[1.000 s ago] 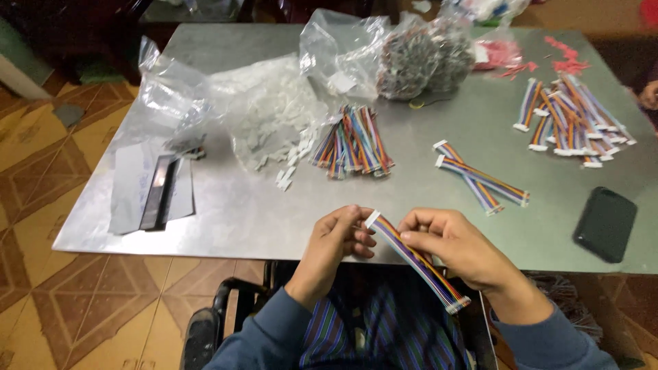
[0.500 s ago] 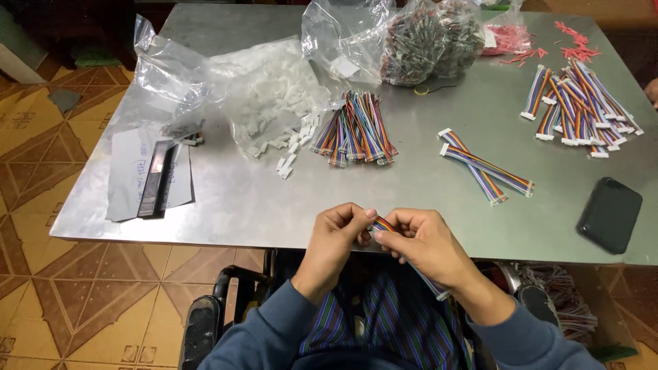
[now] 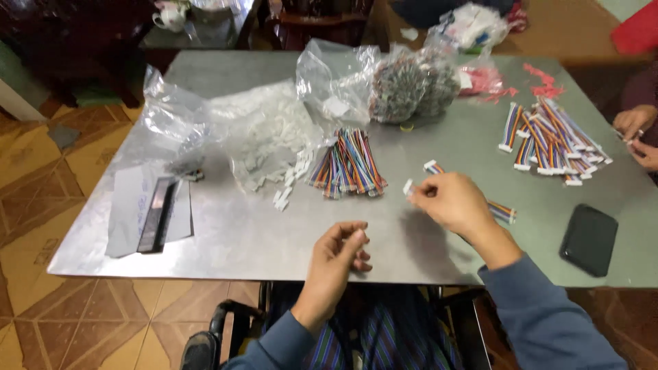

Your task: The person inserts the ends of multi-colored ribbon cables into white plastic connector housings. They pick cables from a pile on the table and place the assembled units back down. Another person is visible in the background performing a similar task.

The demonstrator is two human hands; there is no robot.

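My right hand [image 3: 456,202] is out over the metal table [image 3: 240,233], fingers pinched on a rainbow ribbon cable just behind its white connector [image 3: 408,186]. The cable's far end [image 3: 504,211] sticks out from under the hand, next to another finished cable [image 3: 430,166] lying flat. My left hand [image 3: 343,250] hovers at the table's near edge with loosely curled fingers and nothing in it. A loose bundle of multi-colour wires [image 3: 346,164] lies just beyond both hands.
A clear bag of small white connectors [image 3: 267,137] spills beside the bundle. A bag of wires [image 3: 411,85] sits behind. A pile of finished cables [image 3: 548,140], a black phone [image 3: 589,240], a grey sheet with a dark strip [image 3: 154,212]. Another person's hands [image 3: 637,133] at the right edge.
Both hands held the ribbon cable together near my lap. Now the right hand has carried it out over the table toward the laid cables, and the left hand has let go.
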